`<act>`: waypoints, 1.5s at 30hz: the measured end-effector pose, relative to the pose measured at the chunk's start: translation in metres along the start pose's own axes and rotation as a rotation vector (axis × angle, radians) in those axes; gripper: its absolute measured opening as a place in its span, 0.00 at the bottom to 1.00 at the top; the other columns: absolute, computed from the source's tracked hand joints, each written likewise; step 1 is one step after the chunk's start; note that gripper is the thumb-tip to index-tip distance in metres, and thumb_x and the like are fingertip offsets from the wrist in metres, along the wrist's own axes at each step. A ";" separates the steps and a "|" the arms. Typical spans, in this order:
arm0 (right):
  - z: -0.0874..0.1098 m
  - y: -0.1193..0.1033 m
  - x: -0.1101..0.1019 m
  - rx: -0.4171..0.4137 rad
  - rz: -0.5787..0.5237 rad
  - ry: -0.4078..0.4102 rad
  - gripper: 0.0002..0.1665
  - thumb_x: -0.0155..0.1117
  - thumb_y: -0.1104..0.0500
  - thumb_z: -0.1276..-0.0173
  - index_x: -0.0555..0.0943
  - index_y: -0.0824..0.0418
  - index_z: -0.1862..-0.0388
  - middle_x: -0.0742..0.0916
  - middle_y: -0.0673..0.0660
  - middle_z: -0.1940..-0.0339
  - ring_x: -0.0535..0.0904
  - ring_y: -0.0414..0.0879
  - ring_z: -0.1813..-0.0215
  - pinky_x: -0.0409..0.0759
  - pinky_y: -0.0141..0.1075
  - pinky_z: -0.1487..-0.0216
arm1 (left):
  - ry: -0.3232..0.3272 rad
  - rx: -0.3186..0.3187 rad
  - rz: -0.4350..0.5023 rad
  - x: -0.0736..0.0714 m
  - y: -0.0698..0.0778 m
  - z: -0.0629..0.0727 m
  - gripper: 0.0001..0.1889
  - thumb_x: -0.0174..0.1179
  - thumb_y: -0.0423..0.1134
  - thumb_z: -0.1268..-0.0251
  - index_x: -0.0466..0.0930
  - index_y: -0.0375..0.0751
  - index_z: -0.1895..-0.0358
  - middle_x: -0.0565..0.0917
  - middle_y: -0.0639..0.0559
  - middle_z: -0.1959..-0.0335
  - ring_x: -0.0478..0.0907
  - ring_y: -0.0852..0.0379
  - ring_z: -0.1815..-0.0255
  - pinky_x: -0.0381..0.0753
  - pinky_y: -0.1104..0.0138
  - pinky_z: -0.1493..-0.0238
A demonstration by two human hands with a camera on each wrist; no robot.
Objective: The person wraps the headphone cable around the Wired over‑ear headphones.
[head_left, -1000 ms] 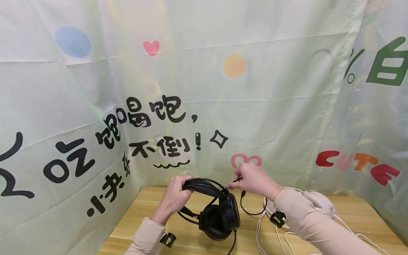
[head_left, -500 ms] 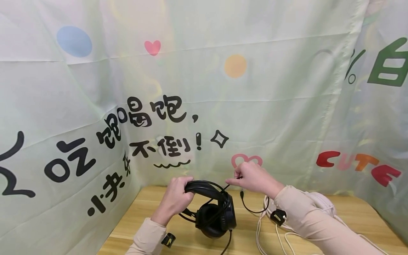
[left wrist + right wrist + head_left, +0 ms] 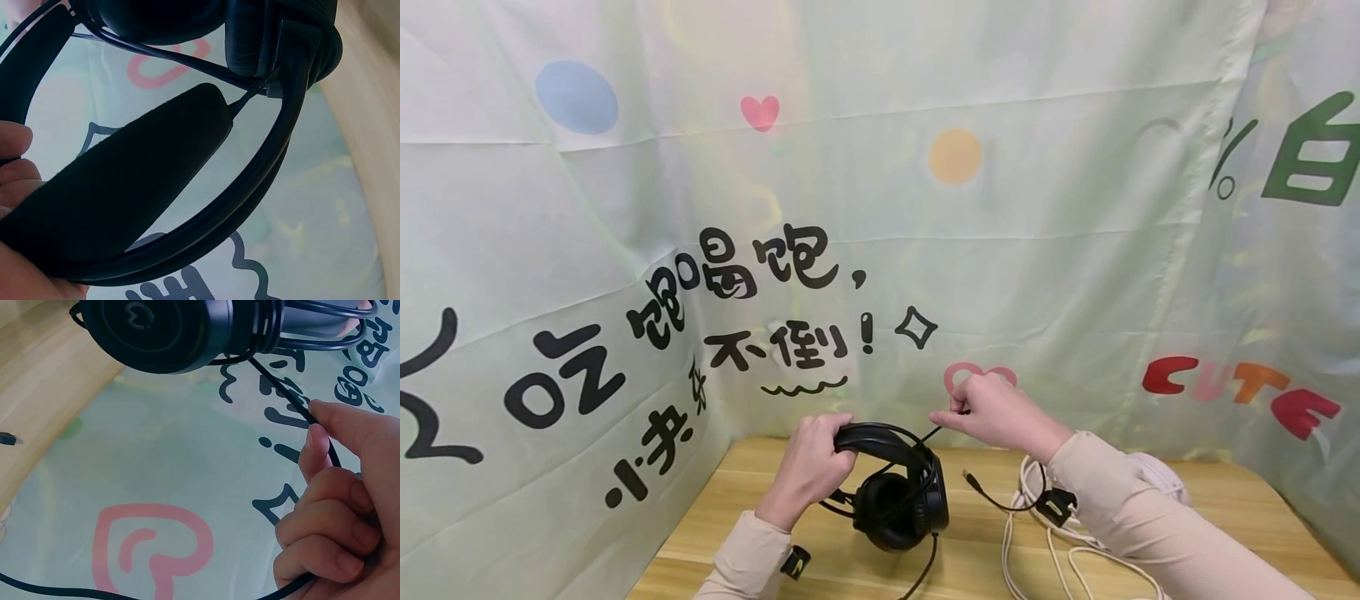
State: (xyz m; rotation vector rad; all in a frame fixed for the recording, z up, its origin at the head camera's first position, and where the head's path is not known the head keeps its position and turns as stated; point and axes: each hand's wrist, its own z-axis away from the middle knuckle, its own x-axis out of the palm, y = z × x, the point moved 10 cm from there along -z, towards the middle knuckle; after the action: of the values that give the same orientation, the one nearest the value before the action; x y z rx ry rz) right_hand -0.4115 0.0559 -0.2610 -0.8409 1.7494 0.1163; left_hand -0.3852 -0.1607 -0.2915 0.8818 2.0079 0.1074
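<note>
Gripping black padded over-ear headphones [image 3: 891, 504] by the headband [image 3: 880, 442] in left hand [image 3: 811, 467]; pinching thin black cable [image 3: 284, 392] right of them in right hand [image 3: 1000, 419].

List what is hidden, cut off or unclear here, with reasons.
Head view: part of the white item, behind the right sleeve.
Right wrist view: a stretch of the black cable, hidden inside the right hand.
Left wrist view: part of the black headphones, cut off by the top edge.
</note>
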 end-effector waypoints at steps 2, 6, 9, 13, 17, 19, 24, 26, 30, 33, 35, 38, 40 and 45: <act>0.000 -0.001 -0.001 0.005 -0.002 -0.001 0.32 0.73 0.44 0.27 0.68 0.47 0.87 0.64 0.39 0.88 0.58 0.34 0.84 0.58 0.28 0.77 | 0.004 0.002 -0.016 0.000 0.000 0.000 0.13 0.56 0.29 0.53 0.65 0.52 0.82 0.57 0.64 0.84 0.55 0.67 0.83 0.58 0.72 0.79; 0.001 -0.003 -0.003 0.014 0.001 -0.007 0.33 0.73 0.43 0.27 0.66 0.46 0.87 0.63 0.39 0.88 0.57 0.34 0.84 0.56 0.28 0.77 | 0.011 0.004 -0.043 -0.001 0.000 0.000 0.13 0.56 0.30 0.53 0.64 0.52 0.81 0.57 0.64 0.84 0.54 0.67 0.82 0.57 0.72 0.79; 0.001 -0.005 -0.006 0.012 0.010 -0.004 0.34 0.73 0.43 0.27 0.64 0.46 0.87 0.63 0.40 0.88 0.56 0.34 0.83 0.55 0.28 0.77 | 0.024 0.005 -0.056 -0.002 0.001 0.001 0.13 0.56 0.29 0.54 0.63 0.51 0.81 0.56 0.63 0.84 0.54 0.66 0.82 0.57 0.71 0.79; 0.002 -0.009 -0.009 0.005 0.020 0.004 0.34 0.73 0.42 0.27 0.63 0.47 0.86 0.62 0.40 0.87 0.55 0.35 0.82 0.54 0.29 0.77 | 0.043 0.010 -0.082 -0.004 0.001 0.001 0.14 0.56 0.30 0.55 0.62 0.51 0.81 0.56 0.63 0.84 0.54 0.65 0.83 0.56 0.71 0.79; 0.002 -0.013 -0.013 0.001 0.040 0.005 0.36 0.72 0.42 0.26 0.61 0.46 0.86 0.62 0.40 0.86 0.55 0.34 0.82 0.55 0.29 0.76 | 0.069 0.022 -0.111 -0.007 0.003 0.001 0.14 0.57 0.30 0.57 0.61 0.51 0.81 0.55 0.63 0.84 0.53 0.64 0.83 0.55 0.71 0.79; 0.002 -0.015 -0.015 -0.006 0.053 0.009 0.36 0.72 0.41 0.26 0.60 0.46 0.86 0.63 0.40 0.85 0.55 0.34 0.81 0.57 0.29 0.74 | 0.084 0.027 -0.121 -0.008 0.004 0.001 0.14 0.57 0.30 0.57 0.61 0.51 0.81 0.54 0.63 0.83 0.54 0.64 0.83 0.55 0.71 0.79; 0.003 -0.019 -0.020 -0.013 0.060 0.016 0.33 0.72 0.44 0.26 0.64 0.47 0.86 0.67 0.41 0.84 0.59 0.35 0.81 0.63 0.31 0.71 | 0.115 0.025 -0.149 -0.011 0.004 0.002 0.13 0.57 0.30 0.58 0.62 0.50 0.81 0.54 0.63 0.84 0.56 0.61 0.83 0.55 0.70 0.80; 0.004 -0.021 -0.022 -0.009 0.051 0.014 0.31 0.73 0.45 0.26 0.67 0.48 0.85 0.69 0.42 0.83 0.61 0.35 0.81 0.65 0.31 0.71 | 0.123 0.022 -0.161 -0.012 0.003 0.002 0.14 0.58 0.31 0.58 0.62 0.50 0.81 0.54 0.63 0.84 0.57 0.60 0.83 0.55 0.69 0.79; 0.005 -0.022 -0.025 0.007 0.029 0.006 0.28 0.73 0.46 0.27 0.70 0.49 0.83 0.71 0.43 0.82 0.63 0.36 0.80 0.64 0.31 0.74 | 0.137 0.008 -0.188 -0.013 -0.002 0.003 0.13 0.59 0.32 0.58 0.62 0.51 0.80 0.55 0.62 0.84 0.58 0.59 0.83 0.55 0.69 0.79; 0.006 -0.023 -0.026 0.007 0.020 0.002 0.29 0.73 0.46 0.27 0.69 0.49 0.83 0.70 0.42 0.82 0.62 0.36 0.80 0.62 0.31 0.75 | 0.141 -0.010 -0.184 -0.013 -0.006 0.004 0.13 0.59 0.32 0.57 0.62 0.51 0.80 0.56 0.61 0.85 0.58 0.59 0.83 0.55 0.69 0.79; 0.007 -0.025 -0.027 -0.006 0.017 0.006 0.29 0.73 0.47 0.27 0.68 0.49 0.83 0.70 0.42 0.82 0.62 0.36 0.80 0.62 0.30 0.75 | 0.143 -0.023 -0.170 -0.014 -0.009 0.003 0.13 0.59 0.32 0.57 0.63 0.51 0.80 0.56 0.61 0.85 0.57 0.59 0.83 0.54 0.69 0.79; 0.008 -0.028 -0.029 -0.026 0.013 0.014 0.28 0.73 0.47 0.27 0.68 0.49 0.83 0.70 0.42 0.81 0.61 0.35 0.79 0.62 0.30 0.74 | 0.151 -0.038 -0.158 -0.015 -0.013 0.002 0.12 0.59 0.31 0.58 0.64 0.51 0.80 0.58 0.61 0.85 0.57 0.59 0.82 0.55 0.69 0.78; 0.009 -0.029 -0.030 -0.035 0.009 0.017 0.29 0.73 0.47 0.27 0.68 0.49 0.83 0.69 0.41 0.80 0.61 0.35 0.80 0.62 0.30 0.74 | 0.160 -0.050 -0.156 -0.017 -0.015 0.001 0.11 0.59 0.31 0.58 0.65 0.50 0.80 0.59 0.61 0.85 0.58 0.58 0.82 0.56 0.68 0.78; 0.011 -0.033 -0.033 -0.051 -0.002 0.028 0.29 0.73 0.48 0.27 0.68 0.48 0.84 0.67 0.41 0.81 0.59 0.34 0.80 0.61 0.29 0.74 | 0.184 -0.084 -0.148 -0.021 -0.019 0.001 0.07 0.58 0.33 0.57 0.71 0.50 0.79 0.64 0.59 0.86 0.62 0.56 0.83 0.59 0.67 0.79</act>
State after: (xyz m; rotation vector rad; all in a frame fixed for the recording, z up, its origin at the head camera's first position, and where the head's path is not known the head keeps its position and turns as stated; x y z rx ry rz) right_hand -0.3803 0.0525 -0.2251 -0.8852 1.7786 0.1490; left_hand -0.3883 -0.1878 -0.2846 0.6888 2.2157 0.1936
